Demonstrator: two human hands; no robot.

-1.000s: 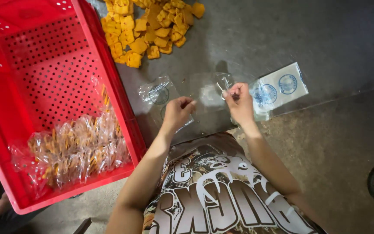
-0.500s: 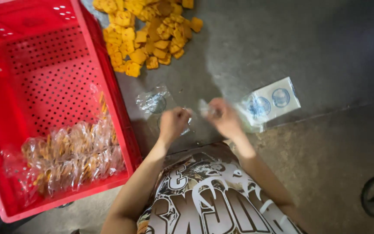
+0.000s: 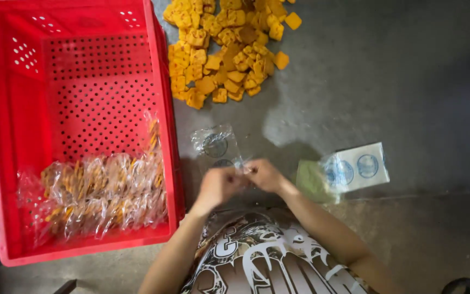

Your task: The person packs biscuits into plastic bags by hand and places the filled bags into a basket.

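1. Near the table's front edge, close to the body, left hand [image 3: 217,185] and right hand [image 3: 264,175] meet, fingers pinched narrow on a small clear bag [image 3: 240,163]; blur hides the exact grip, so it probably is the bag's mouth.
2. Spare clear bags [image 3: 213,142] lie just beyond the hands, within easy reach.
3. Orange crackers [image 3: 227,49] sit heaped toward the table's far edge, beside the red crate [image 3: 12,136].
4. Filled packets [image 3: 99,190] are gathered in the crate's near end.
5. Round-sticker sheet [image 3: 361,166] rests right of the right hand.
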